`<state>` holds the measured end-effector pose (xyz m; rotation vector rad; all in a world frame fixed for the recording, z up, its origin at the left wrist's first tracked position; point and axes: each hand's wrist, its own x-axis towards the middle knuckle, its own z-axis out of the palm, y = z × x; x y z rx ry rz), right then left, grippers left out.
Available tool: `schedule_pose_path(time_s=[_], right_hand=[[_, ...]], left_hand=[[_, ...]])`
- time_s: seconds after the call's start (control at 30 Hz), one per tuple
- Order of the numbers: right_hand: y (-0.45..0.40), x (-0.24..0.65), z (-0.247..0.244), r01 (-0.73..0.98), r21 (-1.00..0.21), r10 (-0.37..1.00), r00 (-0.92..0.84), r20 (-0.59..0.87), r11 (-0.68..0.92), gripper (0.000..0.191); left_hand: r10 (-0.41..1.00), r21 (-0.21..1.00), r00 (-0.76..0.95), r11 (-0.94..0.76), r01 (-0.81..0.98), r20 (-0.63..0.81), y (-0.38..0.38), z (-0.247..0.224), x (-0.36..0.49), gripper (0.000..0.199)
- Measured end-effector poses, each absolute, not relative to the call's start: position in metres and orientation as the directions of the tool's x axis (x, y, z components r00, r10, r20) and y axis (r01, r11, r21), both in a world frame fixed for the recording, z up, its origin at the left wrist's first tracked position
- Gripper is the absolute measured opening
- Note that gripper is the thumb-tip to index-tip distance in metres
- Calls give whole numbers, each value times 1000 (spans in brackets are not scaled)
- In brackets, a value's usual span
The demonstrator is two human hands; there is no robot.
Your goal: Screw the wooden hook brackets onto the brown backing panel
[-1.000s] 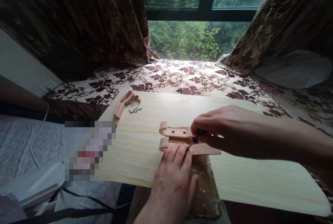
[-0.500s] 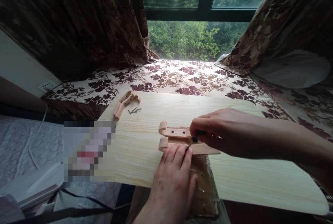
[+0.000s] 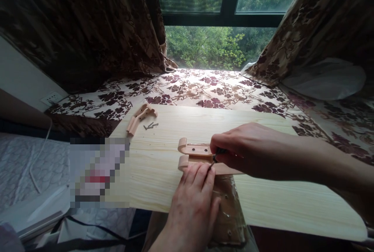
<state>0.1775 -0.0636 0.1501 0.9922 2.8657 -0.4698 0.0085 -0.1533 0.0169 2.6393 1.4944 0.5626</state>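
My right hand is closed round the dark handle of a screwdriver, whose shaft slants down to the fingertips of my left hand. That left hand lies over the nearer wooden hook piece, its fingers pressed together on the wood; the screwdriver's tip is hidden there. Just beyond is a second wooden hook piece with two dark screws in it. A brown board wrapped in clear film lies under the nearer piece.
More curved wooden pieces and several loose screws rest at the back left of the pale wooden board. A blurred-out item covers its left edge. Floral cloth spreads behind, below the window.
My right hand has shifted slightly left and turned, so less of the screwdriver's handle shows. My left hand has stayed in place on the wood.
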Motion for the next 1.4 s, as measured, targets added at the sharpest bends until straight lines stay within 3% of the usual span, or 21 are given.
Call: schedule_pose_path(time_s=[0.17,0.33,0.57,0.7,0.9,1.17,1.4], right_hand=[[-68,193,146,639,-297,657,-752,-51,709,9],[-83,211,127,690,-432,782,-621,59,581,6],[-109,209,74,644,-643,901,-191,390,414,12],[-117,208,48,624,-678,886,-52,460,388,12],[-119,207,45,640,-645,865,-62,498,418,10],[-112,194,57,625,-627,861,-157,484,466,6],[-109,188,65,589,-667,884,-212,417,456,5]], left_hand=[[794,178,496,-577,797,351,-154,10,3,54],[782,192,424,-551,812,457,-157,-12,4,61],[730,102,500,-606,789,466,-150,-7,0,54],[755,176,427,-570,803,498,-152,-13,3,53],[781,252,388,-552,795,489,-156,-27,9,62],[781,282,378,-557,781,497,-154,-20,6,46],[770,281,389,-573,770,507,-149,-22,5,45]])
